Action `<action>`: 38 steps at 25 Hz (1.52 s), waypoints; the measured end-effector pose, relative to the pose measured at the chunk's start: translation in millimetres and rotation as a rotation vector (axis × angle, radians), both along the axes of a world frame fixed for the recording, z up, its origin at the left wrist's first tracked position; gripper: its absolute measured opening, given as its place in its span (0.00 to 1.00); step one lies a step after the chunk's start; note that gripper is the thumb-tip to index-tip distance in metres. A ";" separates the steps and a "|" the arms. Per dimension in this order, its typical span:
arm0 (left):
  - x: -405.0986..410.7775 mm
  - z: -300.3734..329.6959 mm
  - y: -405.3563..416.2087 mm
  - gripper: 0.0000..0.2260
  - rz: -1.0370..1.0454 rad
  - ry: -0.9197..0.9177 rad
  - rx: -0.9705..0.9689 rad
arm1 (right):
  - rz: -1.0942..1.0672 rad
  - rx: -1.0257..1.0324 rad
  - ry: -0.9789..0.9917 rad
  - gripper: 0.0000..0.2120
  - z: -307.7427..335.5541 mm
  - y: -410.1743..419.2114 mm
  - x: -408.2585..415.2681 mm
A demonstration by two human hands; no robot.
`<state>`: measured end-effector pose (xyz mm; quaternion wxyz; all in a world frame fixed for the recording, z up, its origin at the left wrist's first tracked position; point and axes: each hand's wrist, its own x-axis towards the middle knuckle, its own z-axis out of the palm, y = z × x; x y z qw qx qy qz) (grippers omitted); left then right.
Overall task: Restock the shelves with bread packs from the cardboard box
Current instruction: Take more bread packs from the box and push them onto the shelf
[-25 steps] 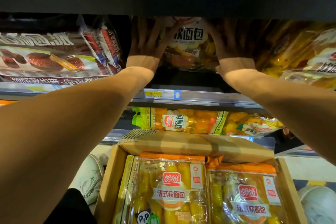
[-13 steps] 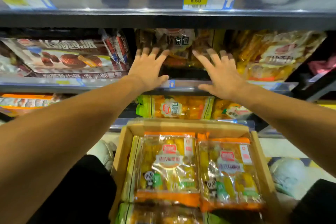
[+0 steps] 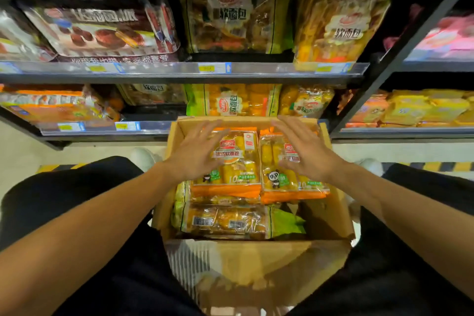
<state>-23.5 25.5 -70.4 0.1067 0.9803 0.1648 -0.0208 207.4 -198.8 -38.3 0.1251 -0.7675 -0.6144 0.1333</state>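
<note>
The head view looks down over an open cardboard box (image 3: 328,215) that sits on the floor between the person's knees, just in front of the shelving; the left hand (image 3: 197,154) is spread above the box with its fingers straight and apart, holding nothing; the right hand (image 3: 305,151) mirrors it on the other side, fingers likewise extended and released, gripping nothing; whether either palm actually touches the packaging below cannot be told.

Inside the box, two orange-edged bread packs lie side by side on top: the left bread pack (image 3: 236,161) sits under the left hand, and the right bread pack (image 3: 289,174) sits under the right hand, the two touching along their inner edges; nearer the person, a green-edged bread pack (image 3: 225,222) lies lower in the box, barcodes facing up; the near flap (image 3: 269,261) of the box folds outward toward the camera.

Beyond the box, the lower shelf (image 3: 154,126) carries a green-edged pack (image 3: 233,100) directly behind the box's far wall, with a yellow bag (image 3: 305,101) just beside it; the middle shelf (image 3: 256,69) holds a chocolate cake pack (image 3: 100,31) on the left, a green-trimmed soft bread pack (image 3: 236,22) in the centre and a yellow soft bread bag (image 3: 338,28) on the right; price tags (image 3: 215,68) line the shelf rails; black trousers (image 3: 77,200) cover both legs.
</note>
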 end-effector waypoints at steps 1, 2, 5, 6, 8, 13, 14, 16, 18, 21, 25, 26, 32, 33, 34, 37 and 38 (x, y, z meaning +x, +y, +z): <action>-6.8 -4.8 -6.6 0.36 0.012 0.060 -0.020 | -0.012 -0.032 0.031 0.44 -5.2 -10.2 -5.1; -11.9 -7.6 -12.2 0.35 0.038 0.122 -0.050 | -0.026 -0.098 0.082 0.40 -10.0 -19.0 -9.7; -24.4 -6.7 -32.2 0.23 0.046 0.247 -0.116 | 0.060 -0.347 0.165 0.21 -25.9 -35.3 -28.9; -29.0 -6.3 -40.3 0.18 0.000 0.306 -0.123 | 0.127 -0.441 0.111 0.16 -32.8 -38.6 -37.8; -38.4 -8.7 -57.4 0.16 -0.083 0.516 -0.097 | 0.220 -0.612 -0.024 0.19 -50.1 -45.9 -53.8; -54.4 -44.5 -71.7 0.29 -0.112 0.821 0.052 | 0.216 -0.818 -0.179 0.35 -103.9 -50.5 -71.6; -54.1 -52.6 -71.3 0.29 -0.119 0.830 0.121 | 0.202 -0.821 -0.223 0.36 -114.0 -48.6 -73.8; -50.1 -63.9 -70.6 0.27 -0.106 0.874 0.274 | 0.148 -0.772 -0.328 0.37 -131.3 -46.9 -77.6; -46.6 -68.4 -73.7 0.22 -0.057 0.968 0.317 | 0.115 -0.774 -0.388 0.38 -136.4 -47.2 -82.6; -46.7 -75.1 -74.7 0.21 -0.051 1.021 0.412 | 0.101 -0.827 -0.482 0.33 -135.5 -46.0 -89.7; -45.5 -86.7 -74.9 0.12 -0.163 1.047 0.472 | 0.114 -0.876 -0.440 0.25 -137.6 -42.3 -83.1; -45.4 -88.6 -75.1 0.10 -0.193 1.052 0.471 | 0.112 -0.887 -0.411 0.24 -137.9 -40.1 -79.4; -39.4 -68.4 -77.1 0.10 -0.421 0.973 0.475 | 0.206 -0.852 -0.297 0.15 -129.2 -37.1 -75.1; -38.2 -62.1 -79.3 0.11 -0.454 0.970 0.480 | 0.219 -0.847 -0.296 0.14 -123.6 -36.7 -72.7; -37.0 -54.6 -81.4 0.12 -0.473 0.973 0.482 | 0.228 -0.846 -0.286 0.14 -115.8 -35.1 -68.3; -31.7 -22.0 -79.6 0.10 -0.384 0.926 0.350 | 0.168 -0.871 -0.097 0.21 -81.0 -31.3 -47.4; -29.6 -7.3 -73.2 0.08 -0.310 0.888 0.252 | 0.146 -0.867 -0.031 0.24 -66.5 -31.9 -38.9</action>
